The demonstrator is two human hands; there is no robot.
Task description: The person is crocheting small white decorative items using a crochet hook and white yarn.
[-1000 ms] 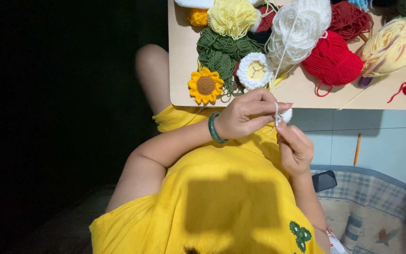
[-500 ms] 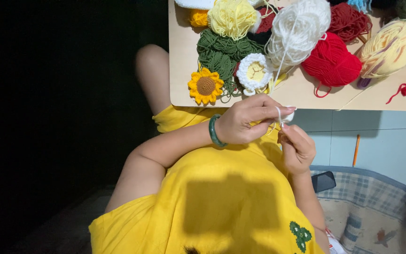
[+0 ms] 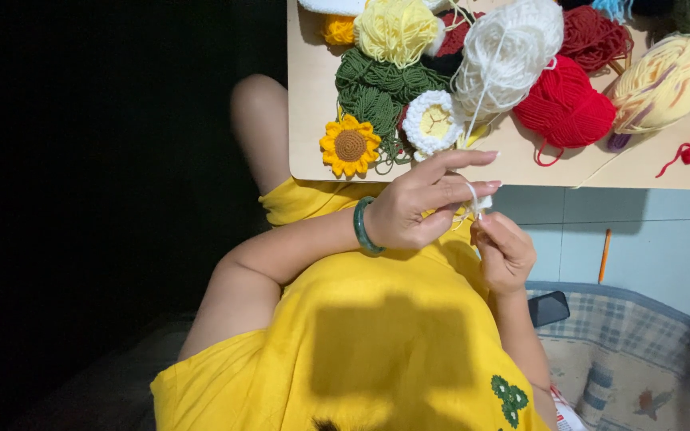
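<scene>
My left hand (image 3: 417,209), with a green bangle on its wrist, is held in front of my yellow shirt, its index and middle fingers stretched out to the right. It pinches a small white crochet piece (image 3: 481,204). A white strand runs from that piece up to the white yarn ball (image 3: 513,49) on the table. My right hand (image 3: 507,254) is curled just below, and its fingertips touch the same white piece. I cannot see whether it holds a hook.
The wooden table (image 3: 307,120) carries a crocheted sunflower (image 3: 350,146), green crocheted leaves (image 3: 377,92), a white-rimmed round piece (image 3: 432,122), and yellow (image 3: 397,30), red (image 3: 566,104) and variegated (image 3: 668,80) yarn balls. A dark phone (image 3: 549,308) lies on a checked cushion (image 3: 640,367). An orange pencil (image 3: 604,255) lies on the floor.
My left hand has stretched its top fingers further out to the right. Both hands stay together on the white piece, at almost the same spot.
</scene>
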